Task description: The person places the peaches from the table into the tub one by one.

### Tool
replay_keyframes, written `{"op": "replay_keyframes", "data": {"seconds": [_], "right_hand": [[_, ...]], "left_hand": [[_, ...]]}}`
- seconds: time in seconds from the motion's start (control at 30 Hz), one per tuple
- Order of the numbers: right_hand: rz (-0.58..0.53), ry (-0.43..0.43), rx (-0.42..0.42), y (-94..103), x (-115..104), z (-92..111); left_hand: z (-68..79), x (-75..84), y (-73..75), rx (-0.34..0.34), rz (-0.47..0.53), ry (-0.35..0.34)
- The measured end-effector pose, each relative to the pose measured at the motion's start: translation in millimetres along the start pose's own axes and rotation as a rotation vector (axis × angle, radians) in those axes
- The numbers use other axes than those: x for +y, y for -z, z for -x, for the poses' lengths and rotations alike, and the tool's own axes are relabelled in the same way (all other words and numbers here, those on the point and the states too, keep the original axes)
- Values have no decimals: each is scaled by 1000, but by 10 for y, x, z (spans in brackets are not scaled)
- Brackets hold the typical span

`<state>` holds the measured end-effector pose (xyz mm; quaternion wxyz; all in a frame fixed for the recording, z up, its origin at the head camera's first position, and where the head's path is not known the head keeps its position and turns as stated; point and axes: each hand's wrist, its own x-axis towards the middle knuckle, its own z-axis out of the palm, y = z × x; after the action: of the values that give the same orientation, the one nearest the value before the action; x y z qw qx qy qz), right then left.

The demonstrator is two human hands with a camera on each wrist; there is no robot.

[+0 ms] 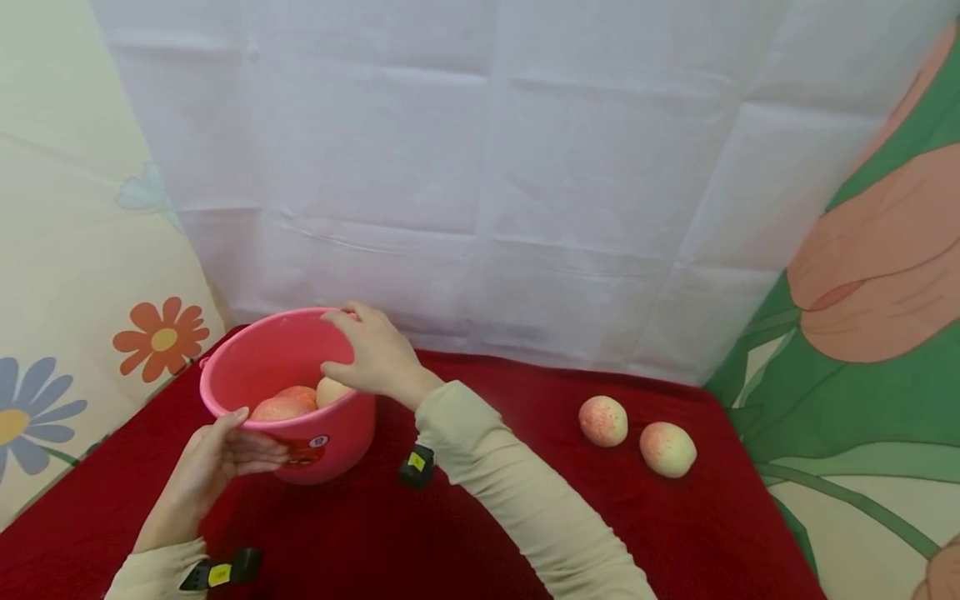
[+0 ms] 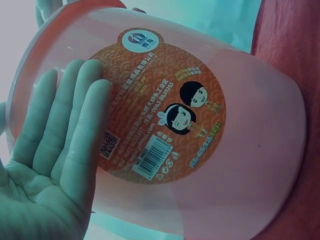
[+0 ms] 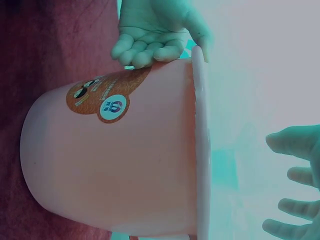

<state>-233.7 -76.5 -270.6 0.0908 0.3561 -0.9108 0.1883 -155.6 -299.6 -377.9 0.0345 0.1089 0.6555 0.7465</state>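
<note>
A pink bucket (image 1: 352, 433) stands on the red cloth, with a round orange label (image 2: 200, 145) on its wall. Inside, peaches (image 1: 279, 408) are partly hidden by the rim and my right hand. My left hand (image 1: 213, 467) holds the bucket's near-left rim, thumb over the edge and fingers along the outer wall. Over the right side of the opening is my right hand (image 1: 378, 350), its fingers spread and slightly bent, with nothing in them. In the right wrist view, those fingers (image 3: 300, 142) are apart from the rim.
Two peaches, a redder one (image 1: 603, 421) and a paler one (image 1: 667, 450), lie on the red cloth (image 1: 510, 392) to the right. Behind hangs a white creased sheet (image 1: 480, 167). Flower-printed fabric (image 1: 75, 250) borders the left and right sides.
</note>
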Motion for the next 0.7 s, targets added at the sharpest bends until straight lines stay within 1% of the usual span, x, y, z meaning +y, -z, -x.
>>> {"op": "replay_keyframes", "data": {"seconds": [0.13,0.27,0.37,0.53,0.7], "right_hand": [[11,5,7,42,41,65],[8,20,33,77,88,125],[14,40,59,107,129,171],[55,95,93,149,198,269],[73,128,126,151,248,361]], "left_hand": [[1,5,3,0,9,1],[2,10,11,8,17,4],[-1,11,18,8,13,8],[-10,5,20,-1,9,13],[-14,3,18,3,3,17]]}}
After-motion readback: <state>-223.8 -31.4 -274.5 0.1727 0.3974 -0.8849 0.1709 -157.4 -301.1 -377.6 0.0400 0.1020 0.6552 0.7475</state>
